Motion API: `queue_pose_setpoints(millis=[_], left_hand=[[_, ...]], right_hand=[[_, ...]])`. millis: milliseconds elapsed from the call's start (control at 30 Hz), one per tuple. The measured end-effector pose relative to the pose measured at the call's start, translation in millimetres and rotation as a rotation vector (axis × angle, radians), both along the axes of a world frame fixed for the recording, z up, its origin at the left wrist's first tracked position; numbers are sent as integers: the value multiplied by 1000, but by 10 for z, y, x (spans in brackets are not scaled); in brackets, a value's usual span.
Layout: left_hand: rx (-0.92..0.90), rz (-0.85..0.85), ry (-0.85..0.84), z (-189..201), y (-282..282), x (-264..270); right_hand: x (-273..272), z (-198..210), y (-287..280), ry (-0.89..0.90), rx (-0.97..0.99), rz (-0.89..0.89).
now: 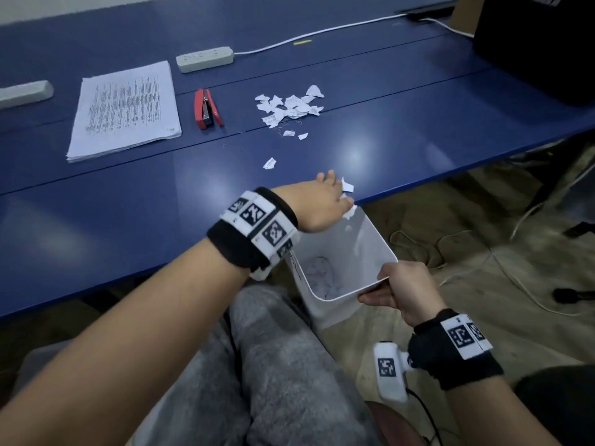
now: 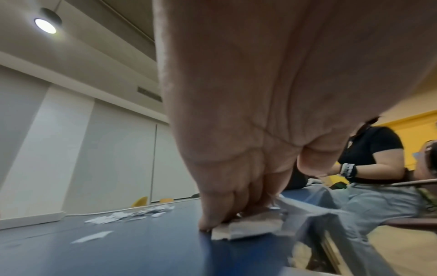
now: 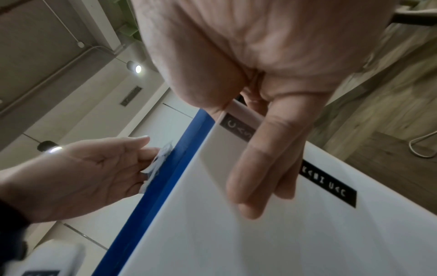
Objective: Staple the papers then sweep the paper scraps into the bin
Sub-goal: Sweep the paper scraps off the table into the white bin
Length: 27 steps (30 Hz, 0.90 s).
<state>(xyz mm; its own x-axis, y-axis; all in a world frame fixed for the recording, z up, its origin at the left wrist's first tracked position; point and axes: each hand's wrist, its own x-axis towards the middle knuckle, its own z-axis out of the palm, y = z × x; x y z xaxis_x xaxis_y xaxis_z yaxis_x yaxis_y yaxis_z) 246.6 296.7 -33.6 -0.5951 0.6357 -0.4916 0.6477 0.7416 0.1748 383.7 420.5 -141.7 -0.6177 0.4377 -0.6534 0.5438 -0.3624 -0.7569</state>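
My left hand (image 1: 336, 196) lies at the blue table's front edge (image 1: 418, 178), its straight fingers (image 2: 212, 218) pressing a few white paper scraps (image 1: 347, 187) against that edge. Just below it, the white bin (image 1: 363, 249) is held tilted under the edge, with scraps in its bottom. My right hand (image 1: 397, 286) grips the bin's near rim, thumb inside and fingers (image 3: 264, 168) down the outer wall. The main scrap pile (image 1: 289, 106) lies further back on the table, with single scraps (image 1: 269, 163) between it and my hand. The red stapler (image 1: 207, 108) lies beside the printed paper stack (image 1: 125, 107).
Two white power strips (image 1: 204, 58) (image 1: 25, 91) and a cable (image 1: 322, 32) lie along the back of the table. A black box (image 1: 534, 43) stands at the back right. Cables trail over the floor (image 1: 515, 268) on the right. My grey-trousered legs (image 1: 273, 365) are below the table.
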Motion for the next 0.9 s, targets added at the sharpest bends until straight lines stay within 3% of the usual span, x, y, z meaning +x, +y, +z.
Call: queue_pose_setpoints(millis=[200,333,433,567,700,900], left_hand=[[79,-28,-54,-26,-20,378],[185,-73,-56,113,0,331],[157,93,58,124,-58,-109],[-53,337,96,131,-192,-674],[-123,298,68,175,-78,-842],[-116,165,64,-35,313,-451]], right_hand=[[45,-6,26,10,-5,-4],[37,-24,53,15,3,-8],[18,-44,64,5,1,-15],[-20,-30,71,8,1,-5],[-57,-22,83,4,15,5],[-58,-14,75,9,22,16]])
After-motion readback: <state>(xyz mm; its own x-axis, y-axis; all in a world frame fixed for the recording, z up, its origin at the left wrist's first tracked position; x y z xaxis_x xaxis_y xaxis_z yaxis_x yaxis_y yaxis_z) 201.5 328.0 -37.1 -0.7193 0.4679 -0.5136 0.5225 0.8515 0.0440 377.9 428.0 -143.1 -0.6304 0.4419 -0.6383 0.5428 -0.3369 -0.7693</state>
